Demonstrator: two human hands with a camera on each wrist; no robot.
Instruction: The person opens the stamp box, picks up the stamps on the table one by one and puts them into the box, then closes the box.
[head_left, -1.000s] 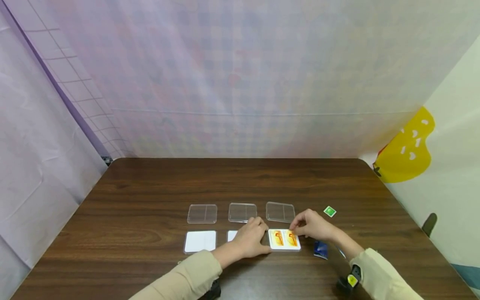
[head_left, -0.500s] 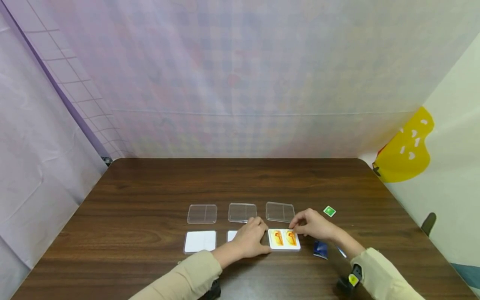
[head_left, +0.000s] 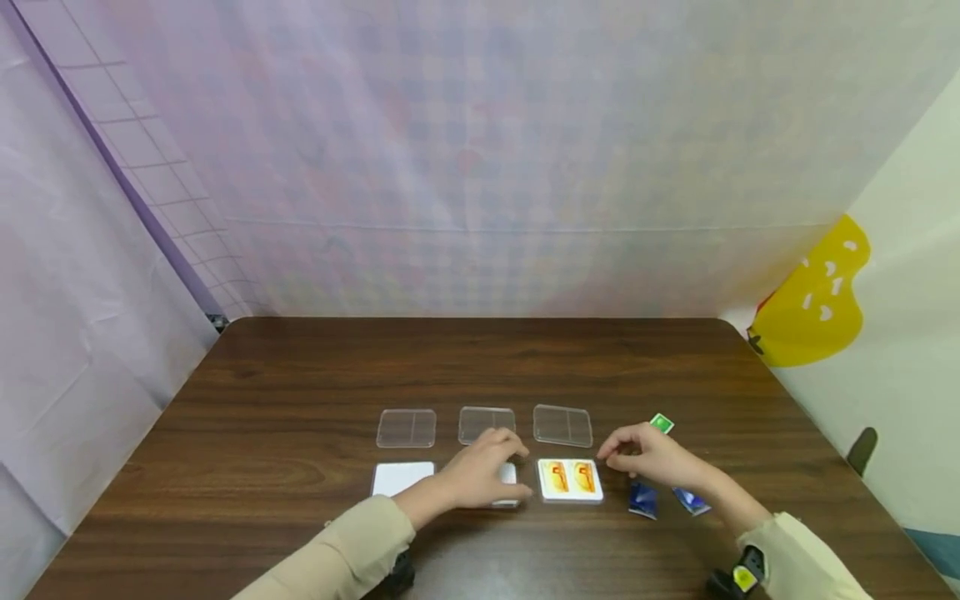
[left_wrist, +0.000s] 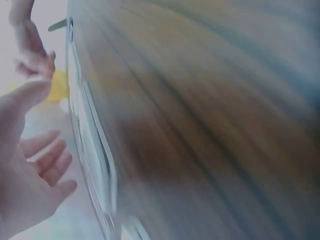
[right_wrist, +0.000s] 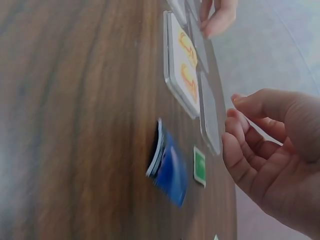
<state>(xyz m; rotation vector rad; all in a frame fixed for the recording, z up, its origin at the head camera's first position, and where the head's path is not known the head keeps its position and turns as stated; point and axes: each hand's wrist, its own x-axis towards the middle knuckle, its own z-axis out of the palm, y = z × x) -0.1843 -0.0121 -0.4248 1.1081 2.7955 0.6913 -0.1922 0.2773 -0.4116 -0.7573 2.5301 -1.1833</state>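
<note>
In the head view, a shallow clear case [head_left: 570, 500] holds two cards with orange-yellow prints [head_left: 570, 477]. My right hand [head_left: 651, 452] is just right of it, off the table, fingers loosely bent around nothing; in the right wrist view, thumb [right_wrist: 262, 104] and fingertips stand apart from the case. My left hand [head_left: 476, 477] hovers over the middle case with white contents [head_left: 507, 475], partly hiding it. Its fingers are spread and hold nothing. Another case with white contents [head_left: 402, 477] lies at the left, partly behind the left forearm.
Three clear lids [head_left: 406, 428] lie in a row behind the cases. Right of them is a small green square card [head_left: 662, 422], partly covered by my right hand. Two blue packets [head_left: 642, 501] lie near the right forearm. The table's [head_left: 480, 358] far edge meets a curtain.
Both hands have drawn away from the case with the orange-yellow cards, the left hand leftward, the right hand rightward. The second blue packet shows more fully now.
</note>
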